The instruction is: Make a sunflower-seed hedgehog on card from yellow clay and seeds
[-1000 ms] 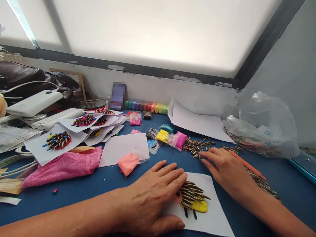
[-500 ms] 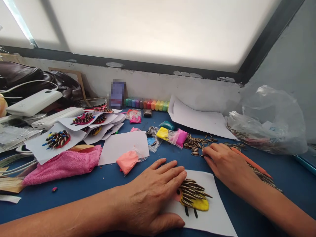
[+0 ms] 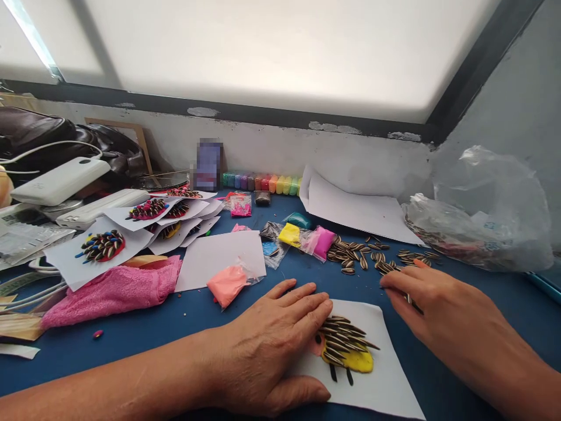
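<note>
My left hand (image 3: 267,345) lies flat with its fingers stretched out, holding down a white paper sheet (image 3: 385,380). Beside its fingertips is a yellow clay hedgehog (image 3: 359,361) with a pinkish face, dark eye and black legs. Striped sunflower seeds (image 3: 350,336) stick out of its back as spines; my fingers cover part of the face. My right hand (image 3: 442,304) is above the table right of the sheet, thumb and fingers pinched together. A striped sunflower seed (image 3: 412,303) shows between them, partly hidden. Just beyond the fingertips lie loose sunflower seeds (image 3: 350,251).
Bags of coloured clay (image 3: 307,238) lie mid-table, with a peach one (image 3: 227,286) nearer. At left are finished seed-and-clay pictures (image 3: 103,248) on paper and a pink cloth (image 3: 127,289). A plastic bag (image 3: 477,234) sits at right; an orange pen (image 3: 422,264) is mostly hidden by my right hand.
My right hand has drawn back from the seed pile, moving right and towards me, with its fingers pinched. My left hand stays flat on the sheet.
</note>
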A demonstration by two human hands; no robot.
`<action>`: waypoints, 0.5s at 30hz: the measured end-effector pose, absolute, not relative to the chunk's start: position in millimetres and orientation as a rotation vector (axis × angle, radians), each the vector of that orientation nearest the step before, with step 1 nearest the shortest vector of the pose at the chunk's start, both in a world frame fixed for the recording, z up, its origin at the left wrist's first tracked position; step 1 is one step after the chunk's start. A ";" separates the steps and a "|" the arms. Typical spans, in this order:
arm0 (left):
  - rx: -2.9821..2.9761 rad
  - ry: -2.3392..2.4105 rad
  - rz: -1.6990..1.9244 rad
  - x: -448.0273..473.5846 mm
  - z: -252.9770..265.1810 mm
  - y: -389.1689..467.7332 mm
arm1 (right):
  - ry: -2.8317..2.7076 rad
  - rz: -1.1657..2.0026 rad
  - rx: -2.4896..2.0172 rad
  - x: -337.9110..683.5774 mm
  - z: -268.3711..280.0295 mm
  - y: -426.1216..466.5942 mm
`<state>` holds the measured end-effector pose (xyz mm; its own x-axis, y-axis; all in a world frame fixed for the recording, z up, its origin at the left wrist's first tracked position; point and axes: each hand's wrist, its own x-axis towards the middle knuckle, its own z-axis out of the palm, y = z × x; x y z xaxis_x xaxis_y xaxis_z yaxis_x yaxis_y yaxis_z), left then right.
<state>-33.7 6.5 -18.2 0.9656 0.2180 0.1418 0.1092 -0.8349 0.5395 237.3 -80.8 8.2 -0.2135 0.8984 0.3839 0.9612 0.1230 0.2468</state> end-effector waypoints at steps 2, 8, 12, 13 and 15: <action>2.566 0.230 0.262 -33.0 -18.2 6.2 | -2.243 -0.668 -1.881 238.9 9.0 -88.5; 2.578 0.241 0.204 -31.9 -17.9 5.5 | -2.230 -0.261 -2.030 243.6 -4.1 -102.6; 2.580 0.233 0.220 -32.9 -18.8 5.5 | -2.101 -0.264 -1.978 241.0 -10.1 -103.8; 2.580 0.232 0.234 -33.1 -19.3 5.6 | -2.086 -0.283 -1.948 240.5 -10.6 -103.9; 2.581 0.229 0.247 -33.3 -20.3 5.9 | -2.041 -0.351 -1.903 240.3 -10.8 -105.0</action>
